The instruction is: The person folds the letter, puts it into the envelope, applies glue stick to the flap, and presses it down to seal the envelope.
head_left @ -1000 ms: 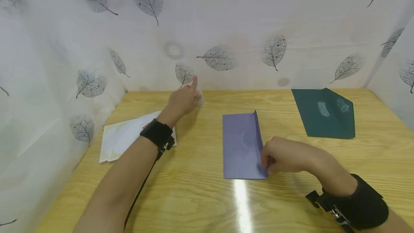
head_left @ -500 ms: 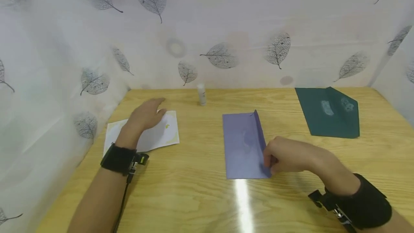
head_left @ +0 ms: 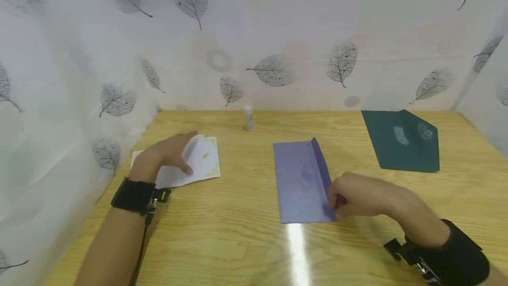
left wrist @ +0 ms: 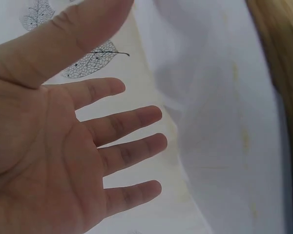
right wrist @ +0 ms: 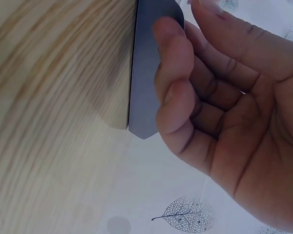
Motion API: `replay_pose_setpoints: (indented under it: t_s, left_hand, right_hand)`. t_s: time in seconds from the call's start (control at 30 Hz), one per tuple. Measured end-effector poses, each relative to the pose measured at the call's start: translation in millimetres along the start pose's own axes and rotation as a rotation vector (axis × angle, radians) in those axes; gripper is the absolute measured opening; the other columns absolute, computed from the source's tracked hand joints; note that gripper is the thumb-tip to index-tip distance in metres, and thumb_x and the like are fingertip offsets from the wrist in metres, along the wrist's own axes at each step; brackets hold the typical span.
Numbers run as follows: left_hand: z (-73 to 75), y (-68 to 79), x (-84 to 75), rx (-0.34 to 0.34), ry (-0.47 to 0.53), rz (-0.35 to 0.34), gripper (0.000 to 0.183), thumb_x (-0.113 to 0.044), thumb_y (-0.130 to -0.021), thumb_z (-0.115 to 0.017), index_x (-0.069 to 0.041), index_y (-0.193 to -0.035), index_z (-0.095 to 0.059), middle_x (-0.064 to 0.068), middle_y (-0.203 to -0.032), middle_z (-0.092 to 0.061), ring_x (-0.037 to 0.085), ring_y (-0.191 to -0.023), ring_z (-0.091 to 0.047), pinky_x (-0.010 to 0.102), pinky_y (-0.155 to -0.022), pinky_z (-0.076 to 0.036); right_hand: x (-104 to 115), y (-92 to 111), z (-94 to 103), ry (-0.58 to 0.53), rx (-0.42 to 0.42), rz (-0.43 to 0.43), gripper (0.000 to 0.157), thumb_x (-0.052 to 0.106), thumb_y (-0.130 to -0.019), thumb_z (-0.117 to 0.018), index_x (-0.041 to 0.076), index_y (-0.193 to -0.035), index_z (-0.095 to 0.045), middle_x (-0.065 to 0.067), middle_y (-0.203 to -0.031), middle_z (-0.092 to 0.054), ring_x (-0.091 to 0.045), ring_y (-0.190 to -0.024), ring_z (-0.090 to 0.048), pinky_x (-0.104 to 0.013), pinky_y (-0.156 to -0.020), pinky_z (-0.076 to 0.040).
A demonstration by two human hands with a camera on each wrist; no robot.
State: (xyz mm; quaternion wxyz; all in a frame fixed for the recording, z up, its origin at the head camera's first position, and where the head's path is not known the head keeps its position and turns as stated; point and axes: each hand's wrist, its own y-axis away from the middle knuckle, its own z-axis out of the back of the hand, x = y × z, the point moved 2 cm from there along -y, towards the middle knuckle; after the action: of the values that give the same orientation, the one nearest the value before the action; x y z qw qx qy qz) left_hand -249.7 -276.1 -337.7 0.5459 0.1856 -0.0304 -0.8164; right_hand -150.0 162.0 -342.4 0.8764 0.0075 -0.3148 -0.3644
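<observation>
A purple envelope (head_left: 297, 180) lies near the table's middle, its long narrow flap (head_left: 320, 169) lifted along the right side. My right hand (head_left: 365, 193) pinches that flap at its near corner; in the right wrist view its fingers (right wrist: 176, 92) curl beside the purple paper (right wrist: 146, 97). Over at the left, my left hand (head_left: 164, 151) hovers above white cards (head_left: 206, 158) with gold ornaments in their corners. Its fingers are spread and straight, palm toward the camera in the left wrist view, with the white card (left wrist: 219, 122) beyond the fingertips.
A small white tube (head_left: 248, 118) stands upright at the table's back edge. On the far right lies a dark green envelope (head_left: 409, 144) with two whitish patches. A leaf-printed curtain (head_left: 293, 25) encloses the wooden table (head_left: 222, 233) at the back and sides.
My left hand has moved away from the white tube, back and left to over the white cards, with its fingers spreading. The right hand stays at the purple flap.
</observation>
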Motion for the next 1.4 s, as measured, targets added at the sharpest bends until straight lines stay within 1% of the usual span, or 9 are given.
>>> replay_pose_setpoints:
  t_s: [0.17, 0.3, 0.4, 0.53, 0.67, 0.77, 0.9, 1.17, 1.4]
  left_hand:
    - [-3.8, -1.1, 1.6, 0.046, -0.012, 0.033, 0.123, -0.038, -0.054, -0.085, 0.005, -0.143, -0.013, 0.030, -0.145, -0.020, 0.045, -0.130, -0.019, 0.053, -0.107, -0.018]
    - [-6.6, -3.1, 2.6, 0.052, -0.014, 0.060, 0.125, -0.042, -0.052, -0.085, 0.003, -0.144, -0.013, 0.033, -0.143, -0.022, 0.047, -0.129, -0.020, 0.057, -0.105, -0.020]
    - [-7.1, -4.1, 3.6, 0.042, -0.034, 0.064, 0.129, -0.049, -0.050, -0.084, 0.000, -0.145, -0.012, 0.033, -0.142, -0.023, 0.047, -0.128, -0.022, 0.060, -0.103, -0.022]
    - [-6.8, -3.2, 5.2, 0.032, -0.071, 0.079, 0.133, -0.057, -0.047, -0.082, -0.004, -0.146, -0.010, 0.031, -0.143, -0.024, 0.047, -0.128, -0.023, 0.067, -0.100, -0.017]
    - [-7.6, -2.6, 6.6, 0.044, -0.113, 0.128, 0.136, -0.061, -0.045, -0.080, -0.007, -0.147, -0.009, 0.030, -0.144, -0.023, 0.048, -0.128, -0.022, 0.071, -0.099, -0.011]
    - [-8.8, -2.0, 8.2, 0.047, -0.135, 0.147, 0.136, -0.062, -0.044, -0.080, -0.009, -0.147, -0.008, 0.030, -0.144, -0.022, 0.051, -0.126, -0.022, 0.072, -0.098, -0.010]
    - [-9.5, -1.5, 8.7, 0.035, -0.150, 0.150, 0.135, -0.060, -0.045, -0.080, -0.009, -0.147, -0.009, 0.030, -0.143, -0.023, 0.055, -0.123, -0.022, 0.071, -0.098, -0.012]
    - [-9.0, -4.1, 6.5, 0.005, -0.160, 0.150, 0.129, -0.054, -0.046, -0.082, -0.008, -0.146, -0.016, 0.030, -0.141, -0.027, 0.052, -0.122, -0.026, 0.069, -0.097, -0.018]
    - [-8.5, -4.3, 7.2, -0.011, -0.175, 0.162, 0.129, -0.057, -0.043, -0.082, -0.009, -0.145, -0.020, 0.032, -0.136, -0.031, 0.052, -0.116, -0.030, 0.066, -0.093, -0.026]
  right_hand:
    - [0.6, -0.5, -1.1, -0.009, 0.009, -0.004, 0.012, 0.016, -0.072, -0.074, 0.021, -0.078, -0.065, 0.015, -0.073, -0.058, 0.000, -0.065, -0.053, -0.025, -0.060, -0.049]
    - [0.7, 0.4, 0.7, 0.008, 0.010, -0.021, 0.012, 0.017, -0.072, -0.074, 0.020, -0.079, -0.065, 0.015, -0.072, -0.058, 0.000, -0.065, -0.053, -0.026, -0.060, -0.049]
    - [0.4, 1.1, 1.5, 0.003, 0.015, -0.037, 0.012, 0.018, -0.072, -0.074, 0.020, -0.080, -0.066, 0.015, -0.073, -0.059, -0.001, -0.065, -0.054, -0.026, -0.061, -0.049]
    - [0.4, 1.1, 1.1, 0.000, 0.017, -0.048, 0.012, 0.019, -0.072, -0.074, 0.018, -0.081, -0.066, 0.014, -0.074, -0.059, -0.001, -0.066, -0.054, -0.026, -0.062, -0.049]
    - [0.6, 1.0, 0.0, -0.002, 0.014, -0.039, 0.012, 0.020, -0.072, -0.074, 0.019, -0.080, -0.065, 0.014, -0.073, -0.059, 0.000, -0.066, -0.054, -0.026, -0.061, -0.049]
    - [1.2, 0.7, -0.5, -0.006, 0.015, -0.032, 0.011, 0.021, -0.073, -0.074, 0.020, -0.080, -0.065, 0.014, -0.073, -0.059, -0.001, -0.065, -0.054, -0.026, -0.061, -0.049]
    - [0.8, 0.4, -0.2, -0.001, 0.014, -0.033, 0.013, 0.024, -0.074, -0.073, 0.019, -0.083, -0.065, 0.014, -0.073, -0.059, -0.001, -0.066, -0.054, -0.026, -0.062, -0.049]
    - [0.3, 1.9, 1.6, 0.032, 0.016, -0.052, 0.024, 0.031, -0.077, -0.071, 0.015, -0.093, -0.064, 0.014, -0.069, -0.055, -0.003, -0.062, -0.050, -0.027, -0.061, -0.048]
    - [0.8, 1.5, 2.5, 0.030, 0.025, -0.060, 0.028, 0.032, -0.079, -0.070, 0.014, -0.098, -0.063, 0.013, -0.065, -0.054, -0.004, -0.059, -0.049, -0.027, -0.060, -0.047]
